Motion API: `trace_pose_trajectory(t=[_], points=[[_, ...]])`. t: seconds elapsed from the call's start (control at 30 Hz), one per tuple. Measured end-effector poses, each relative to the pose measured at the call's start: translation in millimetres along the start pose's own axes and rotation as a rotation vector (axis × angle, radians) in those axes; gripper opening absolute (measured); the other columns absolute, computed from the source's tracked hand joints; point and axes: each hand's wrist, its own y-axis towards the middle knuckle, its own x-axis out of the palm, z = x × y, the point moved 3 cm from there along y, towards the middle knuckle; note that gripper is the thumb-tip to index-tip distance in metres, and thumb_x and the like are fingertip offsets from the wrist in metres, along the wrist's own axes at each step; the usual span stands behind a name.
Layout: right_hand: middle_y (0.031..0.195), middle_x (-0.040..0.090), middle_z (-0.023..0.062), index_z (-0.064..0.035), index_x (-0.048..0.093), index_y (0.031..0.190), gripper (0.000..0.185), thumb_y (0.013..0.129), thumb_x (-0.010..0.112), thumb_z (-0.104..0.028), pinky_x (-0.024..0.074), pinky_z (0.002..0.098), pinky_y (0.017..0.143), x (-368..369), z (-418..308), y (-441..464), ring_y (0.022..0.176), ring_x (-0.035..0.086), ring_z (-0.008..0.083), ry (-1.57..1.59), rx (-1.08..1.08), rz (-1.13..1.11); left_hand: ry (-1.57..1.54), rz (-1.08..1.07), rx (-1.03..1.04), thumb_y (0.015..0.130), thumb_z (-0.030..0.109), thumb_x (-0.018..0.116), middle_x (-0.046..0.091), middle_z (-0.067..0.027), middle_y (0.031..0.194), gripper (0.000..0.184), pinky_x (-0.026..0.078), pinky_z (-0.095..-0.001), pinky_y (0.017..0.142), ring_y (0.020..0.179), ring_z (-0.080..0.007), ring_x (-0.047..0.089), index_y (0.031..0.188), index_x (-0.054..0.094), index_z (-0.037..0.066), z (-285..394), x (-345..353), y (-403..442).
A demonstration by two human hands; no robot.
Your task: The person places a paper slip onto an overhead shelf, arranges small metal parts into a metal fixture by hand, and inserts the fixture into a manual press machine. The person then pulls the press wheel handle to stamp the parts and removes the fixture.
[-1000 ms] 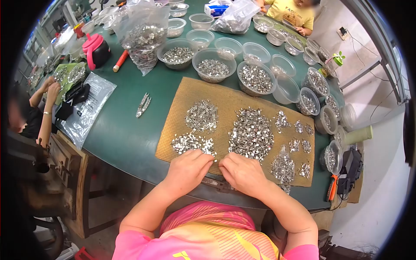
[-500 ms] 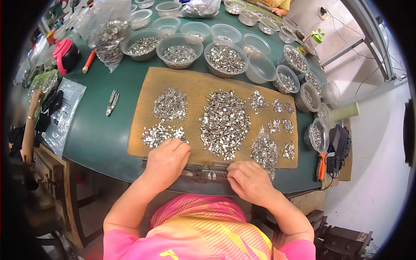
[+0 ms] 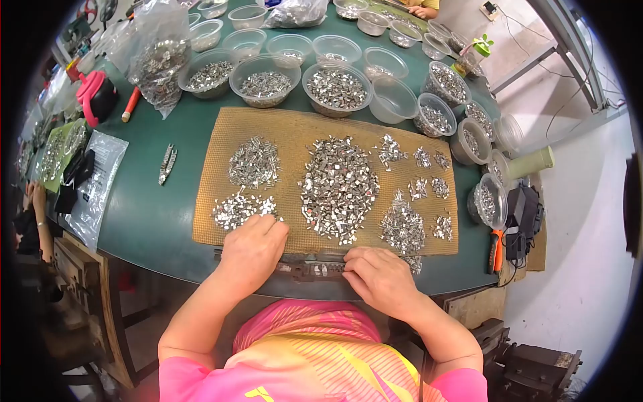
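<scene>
Small metal pieces lie in separate piles on a brown textured mat (image 3: pixel 288 127). My left hand (image 3: pixel 253 246) is closed at the lower edge of the bright pile (image 3: pixel 242 210), its fingertips pinched together; what they hold is too small to make out. My right hand (image 3: pixel 380 275) has its fingers curled together at the right part of a dark metal bar fixture (image 3: pixel 315 269) along the mat's front edge. Small pieces sit in a row in this fixture. The large central pile (image 3: pixel 338 187) is above and between my hands.
Clear plastic bowls of metal pieces (image 3: pixel 337 87) line the mat's far side. A plastic bag (image 3: pixel 161 67), a pink-and-black mug (image 3: pixel 97 97) and linked metal strips (image 3: pixel 167 164) are at left. Orange-handled pliers (image 3: pixel 495 251) lie at right. Other people's hands show at far left and top.
My hands have moved apart, the right one down to the metal fixture, which now shows between them. The view has shifted, so the mat appears further left.
</scene>
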Motion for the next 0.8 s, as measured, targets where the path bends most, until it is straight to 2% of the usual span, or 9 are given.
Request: trace_pose_trajectory(t=[0.13, 0.23, 0.33, 0.43, 0.6, 0.7, 0.8], points=[[0.11, 0.07, 0.0069, -0.0073, 0.066, 0.105, 0.017, 0.091, 0.074, -0.013, 0.0549, 0.0385, 0.087, -1, 3, -1, 0.1, 0.07, 0.0273, 0.032, 0.02, -0.031, 0.001, -0.015, 0.01, 0.083, 0.005, 0.076, 0.06, -0.0068, 0.083, 0.013, 0.052, -0.0385, 0.067, 0.08, -0.0276, 0.064, 0.091, 0.066, 0.008, 3, -2, 2], [0.107, 0.072, 0.0075, -0.008, 0.067, 0.106, 0.016, 0.092, 0.074, -0.013, 0.0557, 0.0387, 0.084, -5, 13, -7, 0.097, 0.071, 0.0283, 0.147, 0.08, -0.003, -0.191, 0.024, 0.032, 0.084, 0.005, 0.077, 0.063, -0.0072, 0.091, 0.013, 0.052, -0.039, 0.071, 0.086, -0.0289, 0.064, 0.092, 0.067, 0.008, 18, -7, 6], [0.103, 0.073, 0.0081, -0.0084, 0.069, 0.105, 0.014, 0.093, 0.073, -0.013, 0.0569, 0.0391, 0.08, -10, 21, -12, 0.092, 0.071, 0.0292, 0.219, 0.142, 0.069, -0.422, -0.042, 0.11, 0.084, 0.006, 0.078, 0.066, -0.0072, 0.098, 0.014, 0.052, -0.04, 0.077, 0.091, -0.0298, 0.063, 0.094, 0.068, 0.008, 37, 0, 5], [0.101, 0.073, 0.0081, -0.0085, 0.069, 0.105, 0.013, 0.094, 0.073, -0.013, 0.0574, 0.0395, 0.077, -12, 27, -18, 0.089, 0.072, 0.0298, 0.222, 0.179, 0.114, -0.493, -0.06, 0.141, 0.083, 0.006, 0.08, 0.066, -0.0069, 0.098, 0.016, 0.052, -0.041, 0.081, 0.092, -0.03, 0.063, 0.095, 0.069, 0.008, 57, 11, 2], [0.102, 0.073, 0.0081, -0.0083, 0.069, 0.104, 0.012, 0.094, 0.072, -0.013, 0.0574, 0.0399, 0.076, -8, 31, -24, 0.089, 0.072, 0.0301, 0.23, 0.196, 0.124, -0.423, -0.052, 0.167, 0.082, 0.007, 0.08, 0.065, -0.006, 0.1, 0.018, 0.053, -0.0406, 0.082, 0.096, -0.0294, 0.063, 0.094, 0.068, 0.007, 66, 25, 1], [0.102, 0.076, 0.0071, -0.0082, 0.071, 0.105, 0.013, 0.092, 0.074, -0.009, 0.0577, 0.0358, 0.076, -7, 32, -24, 0.089, 0.074, 0.0267, 0.209, 0.193, 0.132, -0.405, -0.078, 0.163, 0.082, 0.006, 0.08, 0.065, -0.0062, 0.1, 0.017, 0.053, -0.041, 0.083, 0.096, -0.0297, 0.064, 0.095, 0.068, 0.007, 68, 25, 1], [0.102, 0.075, 0.0069, -0.0085, 0.071, 0.104, 0.013, 0.091, 0.074, -0.009, 0.0577, 0.0358, 0.075, -8, 33, -24, 0.09, 0.073, 0.0265, 0.207, 0.179, 0.126, -0.432, -0.097, 0.174, 0.083, 0.005, 0.079, 0.066, -0.0068, 0.1, 0.017, 0.053, -0.0413, 0.084, 0.096, -0.0299, 0.064, 0.096, 0.069, 0.007, 65, 22, 2]])
